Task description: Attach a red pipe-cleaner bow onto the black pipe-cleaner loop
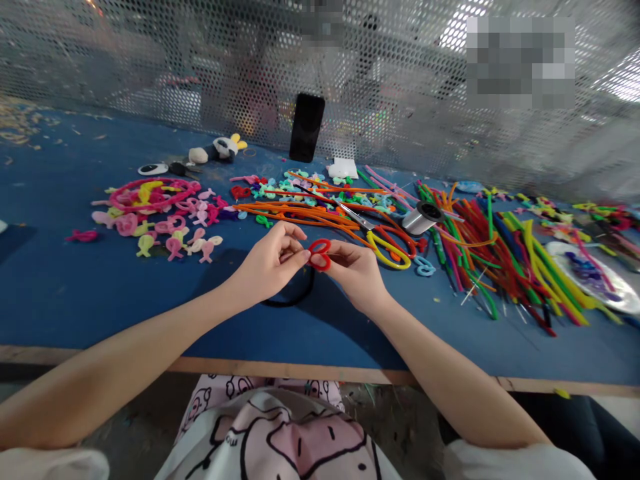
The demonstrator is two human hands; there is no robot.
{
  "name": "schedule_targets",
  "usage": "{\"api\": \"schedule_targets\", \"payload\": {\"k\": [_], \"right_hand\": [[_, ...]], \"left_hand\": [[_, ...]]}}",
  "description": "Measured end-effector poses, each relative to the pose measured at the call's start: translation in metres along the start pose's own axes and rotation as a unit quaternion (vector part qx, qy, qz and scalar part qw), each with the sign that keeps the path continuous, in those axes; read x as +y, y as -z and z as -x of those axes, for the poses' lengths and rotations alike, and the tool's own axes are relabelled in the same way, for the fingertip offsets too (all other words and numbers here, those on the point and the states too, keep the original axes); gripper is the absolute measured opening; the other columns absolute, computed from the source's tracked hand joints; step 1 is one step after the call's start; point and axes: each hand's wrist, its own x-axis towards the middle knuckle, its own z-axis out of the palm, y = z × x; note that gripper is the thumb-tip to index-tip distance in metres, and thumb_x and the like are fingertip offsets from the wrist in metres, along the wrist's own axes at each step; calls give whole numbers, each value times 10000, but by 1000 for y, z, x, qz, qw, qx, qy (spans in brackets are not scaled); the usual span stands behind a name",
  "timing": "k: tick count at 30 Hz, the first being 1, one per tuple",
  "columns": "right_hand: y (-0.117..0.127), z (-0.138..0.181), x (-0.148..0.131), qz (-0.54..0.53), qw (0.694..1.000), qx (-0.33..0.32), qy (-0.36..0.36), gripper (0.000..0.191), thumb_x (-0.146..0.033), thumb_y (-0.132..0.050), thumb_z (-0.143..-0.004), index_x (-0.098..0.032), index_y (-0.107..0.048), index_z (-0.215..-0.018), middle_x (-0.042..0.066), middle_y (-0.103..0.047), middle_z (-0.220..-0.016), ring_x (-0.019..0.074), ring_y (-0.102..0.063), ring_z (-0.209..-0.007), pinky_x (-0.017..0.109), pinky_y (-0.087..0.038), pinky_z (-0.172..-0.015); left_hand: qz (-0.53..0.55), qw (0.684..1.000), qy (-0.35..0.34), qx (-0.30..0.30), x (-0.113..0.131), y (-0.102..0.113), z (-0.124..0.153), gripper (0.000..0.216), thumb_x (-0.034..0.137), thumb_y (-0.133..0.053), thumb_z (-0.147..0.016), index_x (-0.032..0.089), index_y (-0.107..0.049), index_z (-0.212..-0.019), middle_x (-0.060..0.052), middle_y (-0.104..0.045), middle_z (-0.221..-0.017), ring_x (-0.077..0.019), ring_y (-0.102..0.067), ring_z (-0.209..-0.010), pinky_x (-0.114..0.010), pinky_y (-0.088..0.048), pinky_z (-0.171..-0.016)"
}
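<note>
A red pipe cleaner bent into two loops (320,255) is pinched between my hands above the table's near middle. My left hand (281,257) grips its left end between thumb and fingers. On its right side, my right hand (356,268) closes thumb and forefinger on the loops. Beneath both hands lies a black ring or band (293,301), partly hidden. Just beyond my right hand are scissors (387,245) with yellow and red handles, and a small light-blue looped piece (425,266).
Left lie pink and yellow looped pieces (175,243) and a pink ring (116,203). Orange pipe cleaners (305,217), a wire spool (423,219) and many coloured pipe cleaners (480,247) spread rightward. A phone (307,128) leans on the perforated metal screen (240,80) behind.
</note>
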Motion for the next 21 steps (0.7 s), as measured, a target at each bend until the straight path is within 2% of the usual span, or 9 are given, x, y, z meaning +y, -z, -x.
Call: {"api": "schedule_targets", "payload": {"k": [4, 7, 10, 13, 16, 19, 21], "right_hand": [[-1, -1, -9, 4, 999, -33, 38, 256, -404, -864, -699, -214, -742, -821, 22, -682, -822, 157, -634, -761, 322, -544, -747], [-2, -1, -10, 7, 998, -33, 53, 239, -401, -846, -725, -212, -730, -815, 19, -669, -821, 152, -623, -763, 309, -530, -741], [-1, -2, -4, -2, 1000, -13, 28, 225, -397, -836, -738, -214, -720, -796, 12, -676, -799, 139, -600, -721, 296, -507, -708], [0, -3, 0, -38, 999, 5, -22, 205, -362, -847, -727, -201, -722, -747, -5, -656, -704, 115, -561, -645, 274, -468, -655], [-1, -3, 0, -78, 994, 10, -70, 198, -329, -874, -685, -188, -740, -722, -9, -648, -641, 107, -552, -609, 267, -445, -632], [-2, -3, -1, -75, 992, 16, -104, 217, -339, -886, -654, -173, -752, -694, 0, -645, -598, 108, -541, -571, 274, -436, -605], [-2, -3, -1, -60, 992, 27, -109, 219, -346, -881, -658, -169, -760, -699, 3, -645, -588, 110, -537, -560, 280, -431, -596]], "left_hand": [[65, 998, 17, -12, 1, 0, -1, 183, 240, -599, -889, 202, -468, -1012, 19, -626, -738, -144, -632, -749, -290, -460, -729], [86, 996, 31, -15, 1, 2, -2, 200, 249, -603, -886, 199, -472, -1028, 21, -628, -725, -147, -640, -753, -293, -468, -742], [38, 999, 7, -11, 3, 5, -1, 212, 264, -606, -884, 207, -475, -1041, 3, -645, -782, -152, -647, -762, -290, -478, -728], [-93, 993, -77, 12, 4, 6, 2, 329, 297, -697, -835, 218, -494, -1081, -39, -685, -984, -154, -659, -790, -295, -503, -759], [-249, 955, -155, 33, -3, 4, 4, 362, 365, -759, -816, 212, -557, -1075, -51, -724, -1021, -180, -695, -851, -294, -514, -788], [-352, 899, -251, 67, -15, 2, 5, 152, 337, -650, -929, 202, -633, -996, -32, -765, -918, -175, -723, -833, -269, -515, -755], [-388, 863, -308, 104, -23, 0, 5, 114, 296, -613, -959, 191, -658, -973, -20, -776, -870, -161, -730, -763, -252, -515, -701]]}}
